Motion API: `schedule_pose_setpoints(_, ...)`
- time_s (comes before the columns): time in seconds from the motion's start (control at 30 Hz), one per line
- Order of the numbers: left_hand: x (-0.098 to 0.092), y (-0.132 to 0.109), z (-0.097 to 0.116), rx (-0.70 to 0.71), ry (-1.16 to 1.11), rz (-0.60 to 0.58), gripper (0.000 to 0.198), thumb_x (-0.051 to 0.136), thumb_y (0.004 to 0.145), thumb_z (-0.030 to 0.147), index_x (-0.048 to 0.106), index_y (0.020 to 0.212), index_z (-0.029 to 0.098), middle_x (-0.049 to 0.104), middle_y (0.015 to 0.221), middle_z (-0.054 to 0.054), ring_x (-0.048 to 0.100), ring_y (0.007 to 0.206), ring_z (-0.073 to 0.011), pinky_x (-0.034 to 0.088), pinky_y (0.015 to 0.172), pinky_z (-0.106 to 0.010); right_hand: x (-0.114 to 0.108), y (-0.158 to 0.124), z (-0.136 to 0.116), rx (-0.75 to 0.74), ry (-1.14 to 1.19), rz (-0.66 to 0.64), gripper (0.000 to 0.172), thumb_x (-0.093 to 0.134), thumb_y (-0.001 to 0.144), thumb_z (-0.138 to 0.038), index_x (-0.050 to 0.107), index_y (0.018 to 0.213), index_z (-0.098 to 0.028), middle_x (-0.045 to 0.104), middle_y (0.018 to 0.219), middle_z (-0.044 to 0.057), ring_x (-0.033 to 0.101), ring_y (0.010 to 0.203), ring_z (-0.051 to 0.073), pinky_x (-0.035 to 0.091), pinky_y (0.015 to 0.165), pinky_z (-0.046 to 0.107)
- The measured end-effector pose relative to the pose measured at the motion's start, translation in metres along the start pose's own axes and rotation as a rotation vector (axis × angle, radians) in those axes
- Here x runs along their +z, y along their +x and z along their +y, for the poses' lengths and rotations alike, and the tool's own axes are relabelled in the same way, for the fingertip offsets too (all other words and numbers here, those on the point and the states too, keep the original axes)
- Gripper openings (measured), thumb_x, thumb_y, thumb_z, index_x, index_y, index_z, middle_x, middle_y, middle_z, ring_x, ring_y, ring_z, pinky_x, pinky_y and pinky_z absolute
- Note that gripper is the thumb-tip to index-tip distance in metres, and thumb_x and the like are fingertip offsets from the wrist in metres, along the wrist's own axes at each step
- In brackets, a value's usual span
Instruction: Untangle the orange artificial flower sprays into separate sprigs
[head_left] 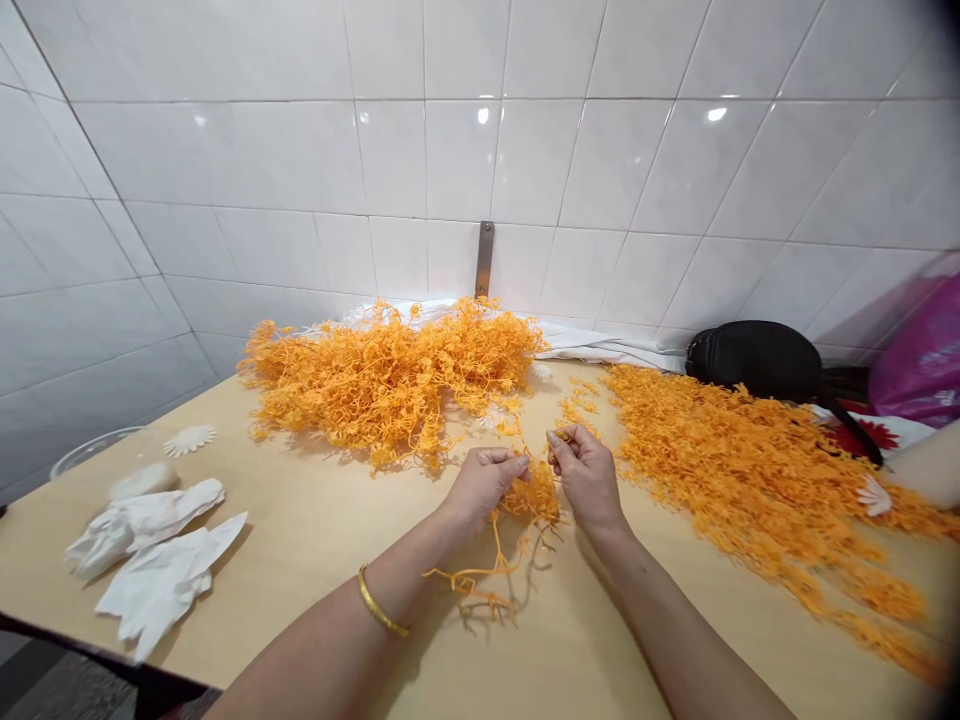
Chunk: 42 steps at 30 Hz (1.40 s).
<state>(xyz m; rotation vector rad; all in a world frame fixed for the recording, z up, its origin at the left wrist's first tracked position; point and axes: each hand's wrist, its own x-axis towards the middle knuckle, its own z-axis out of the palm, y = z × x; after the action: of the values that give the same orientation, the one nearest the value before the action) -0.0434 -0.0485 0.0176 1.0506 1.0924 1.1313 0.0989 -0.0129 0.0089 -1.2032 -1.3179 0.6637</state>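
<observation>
Orange plastic sprigs are spreading across a pale wooden table point(300, 540) in the head-camera view. At its middle, the left hand point(484, 485), a gold bangle point(381, 605) on its wrist, is pinching a tangled sprig cluster point(529, 505) between thumb and fingers. The right hand point(585, 475), just beside it, is gripping the same cluster at the top with thumb and forefinger. Loose stems are trailing from the cluster onto the tabletop toward the person. A tangled heap point(390, 380) is lying behind the hands near the tiled wall point(525, 150), and a flatter pile point(750, 470) is stretching along the right. White gloves point(150, 560) are lying well apart at the left edge, and a black bag point(754, 358) is sitting at the back right.
</observation>
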Motion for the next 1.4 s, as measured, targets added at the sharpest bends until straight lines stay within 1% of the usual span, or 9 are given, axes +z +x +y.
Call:
schedule_pose_setpoints(0.1, -0.006, 0.004, -0.003, -0.001, -0.032, 0.024, 0.024, 0.060, 0.064, 0.030, 0.054, 0.048, 0.012, 0.032, 0.035, 0.006, 0.025, 0.037, -0.0041, 0.019, 0.044, -0.022, -0.031, 0.020, 0.015, 0.064, -0.024, 0.355, 0.025, 0.050, 0.069, -0.044, 0.045, 0.064, -0.020, 0.043, 0.049, -0.004, 0.038, 0.044, 0.011, 0.032, 0.044, 0.024)
schedule_pose_setpoints(0.3, -0.017, 0.015, -0.011, -0.008, -0.284, -0.113, 0.019, 0.061, 0.065, 0.028, 0.055, 0.057, 0.012, 0.042, 0.043, 0.003, 0.037, 0.042, -0.0059, 0.032, 0.050, -0.021, -0.083, 0.019, 0.022, -0.091, -0.779, 0.111, 0.024, 0.056, 0.064, -0.043, 0.059, 0.056, -0.021, 0.056, 0.069, 0.009, 0.049, 0.065, 0.023, 0.033, 0.056, 0.035)
schedule_pose_setpoints(0.47, -0.020, 0.010, -0.003, -0.102, -0.360, -0.261, 0.020, 0.063, 0.064, 0.030, 0.056, 0.061, 0.011, 0.025, 0.038, 0.009, 0.025, 0.037, -0.0030, 0.026, 0.044, -0.019, -0.055, 0.006, -0.018, -0.298, -0.548, -0.098, 0.021, 0.049, 0.074, -0.035, 0.065, 0.072, -0.022, 0.061, 0.085, 0.008, 0.051, 0.086, 0.024, 0.034, 0.081, 0.041)
schedule_pose_setpoints(0.6, -0.022, 0.005, 0.004, -0.108, -0.362, -0.295, 0.021, 0.063, 0.063, 0.030, 0.055, 0.059, 0.012, 0.021, 0.037, 0.009, 0.018, 0.036, -0.0027, 0.016, 0.040, -0.019, -0.018, -0.001, -0.043, -0.084, -0.156, -0.466, 0.030, 0.055, 0.072, -0.039, 0.062, 0.097, -0.024, 0.058, 0.105, 0.006, 0.050, 0.098, 0.022, 0.036, 0.084, 0.036)
schedule_pose_setpoints(0.73, -0.023, 0.006, 0.004, -0.121, -0.358, -0.288, 0.031, 0.056, 0.066, 0.043, 0.052, 0.057, 0.014, 0.018, 0.036, 0.010, 0.015, 0.035, -0.0030, 0.016, 0.040, -0.020, 0.004, -0.008, -0.040, 0.132, 0.225, -0.697, 0.033, 0.055, 0.071, -0.043, 0.063, 0.094, -0.021, 0.062, 0.090, 0.004, 0.054, 0.087, 0.018, 0.038, 0.079, 0.031)
schedule_pose_setpoints(0.83, -0.022, 0.009, 0.000, -0.109, -0.282, -0.237, 0.042, 0.052, 0.067, 0.055, 0.047, 0.056, 0.015, 0.025, 0.038, 0.008, 0.017, 0.034, -0.0025, 0.015, 0.039, -0.020, 0.005, -0.008, -0.030, 0.187, 0.309, -0.630, 0.026, 0.058, 0.069, -0.041, 0.063, 0.078, -0.018, 0.060, 0.073, 0.001, 0.053, 0.071, 0.013, 0.038, 0.070, 0.027)
schedule_pose_setpoints(1.07, -0.018, 0.015, -0.008, 0.010, -0.139, -0.194, 0.026, 0.068, 0.059, 0.034, 0.051, 0.059, 0.014, 0.033, 0.038, 0.008, 0.024, 0.035, -0.0026, 0.014, 0.040, -0.021, -0.004, -0.001, -0.014, 0.191, 0.196, -0.389, 0.023, 0.067, 0.059, -0.028, 0.060, 0.079, -0.019, 0.050, 0.064, -0.003, 0.045, 0.061, 0.011, 0.036, 0.060, 0.023)
schedule_pose_setpoints(1.2, -0.017, 0.010, -0.003, 0.011, -0.122, -0.196, 0.031, 0.060, 0.066, 0.044, 0.060, 0.065, 0.013, 0.022, 0.035, 0.010, 0.014, 0.035, -0.0021, 0.012, 0.040, -0.022, -0.002, -0.001, -0.011, 0.158, 0.244, -0.375, 0.022, 0.064, 0.060, -0.026, 0.059, 0.081, -0.020, 0.053, 0.072, -0.002, 0.049, 0.066, 0.012, 0.040, 0.065, 0.026)
schedule_pose_setpoints(1.4, -0.013, 0.008, -0.005, 0.052, -0.012, -0.091, 0.013, 0.068, 0.055, 0.023, 0.062, 0.058, 0.013, 0.048, 0.047, 0.003, 0.036, 0.041, -0.0047, 0.024, 0.044, -0.021, 0.005, -0.012, -0.017, 0.014, 0.223, -0.464, 0.016, 0.056, 0.067, -0.021, 0.058, 0.083, -0.019, 0.055, 0.079, 0.001, 0.051, 0.076, 0.014, 0.040, 0.071, 0.027)
